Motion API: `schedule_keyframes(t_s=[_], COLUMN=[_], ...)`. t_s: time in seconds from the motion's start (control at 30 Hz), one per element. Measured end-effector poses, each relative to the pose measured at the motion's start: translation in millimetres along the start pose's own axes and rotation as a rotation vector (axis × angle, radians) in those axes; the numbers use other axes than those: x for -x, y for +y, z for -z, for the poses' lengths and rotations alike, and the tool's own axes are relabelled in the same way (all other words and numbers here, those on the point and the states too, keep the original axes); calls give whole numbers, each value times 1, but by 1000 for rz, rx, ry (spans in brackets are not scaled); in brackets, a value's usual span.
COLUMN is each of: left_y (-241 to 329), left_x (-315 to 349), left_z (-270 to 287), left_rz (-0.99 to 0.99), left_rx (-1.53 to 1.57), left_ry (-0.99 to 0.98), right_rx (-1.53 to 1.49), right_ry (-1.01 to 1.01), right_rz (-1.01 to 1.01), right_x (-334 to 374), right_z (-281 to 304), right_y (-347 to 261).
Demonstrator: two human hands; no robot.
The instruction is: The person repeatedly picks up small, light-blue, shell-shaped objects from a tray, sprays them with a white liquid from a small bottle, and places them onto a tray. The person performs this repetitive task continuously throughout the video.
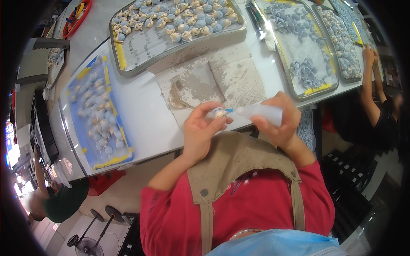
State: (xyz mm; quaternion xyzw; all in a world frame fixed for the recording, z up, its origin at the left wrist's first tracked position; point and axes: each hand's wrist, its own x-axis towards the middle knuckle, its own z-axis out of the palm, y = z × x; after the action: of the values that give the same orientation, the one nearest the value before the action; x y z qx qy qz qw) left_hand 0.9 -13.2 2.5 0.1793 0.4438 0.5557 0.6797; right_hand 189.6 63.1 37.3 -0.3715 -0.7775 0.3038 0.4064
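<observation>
Pinched in the fingertips of my left hand (pixel 200 130) is a small cream and pale-blue figurine (pixel 220 113). My right hand (pixel 284 117) grips a white squeeze bottle (pixel 267 112), tilted nearly level. Its thin blue nozzle (pixel 229 110) points left and meets the figurine, or comes very close to it; I cannot tell which. Both hands are above the table's near edge, just in front of a stained cardboard sheet (pixel 243 83).
A metal tray (pixel 147 51) of similar figurines stands at the back. Left is a blue tray (pixel 129 157) of small blue pieces. On the right, another tray (pixel 318 90) holds curled grey-blue parts. Co-workers sit at the far left and right (pixel 358 123).
</observation>
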Motion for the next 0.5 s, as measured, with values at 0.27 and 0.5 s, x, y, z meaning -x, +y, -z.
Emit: schedule_keyframes(t_s=[0.27,0.5], left_y=[1,2], left_x=[1,-4], left_z=[5,10], left_rz=[9,47], left_rx=[74,138], left_ry=[22,16], right_rx=[-147,-160], right_ry=[92,233], right_rz=[-109,-350], right_x=[0,-13], right_z=[-8,-36], right_y=[7,49])
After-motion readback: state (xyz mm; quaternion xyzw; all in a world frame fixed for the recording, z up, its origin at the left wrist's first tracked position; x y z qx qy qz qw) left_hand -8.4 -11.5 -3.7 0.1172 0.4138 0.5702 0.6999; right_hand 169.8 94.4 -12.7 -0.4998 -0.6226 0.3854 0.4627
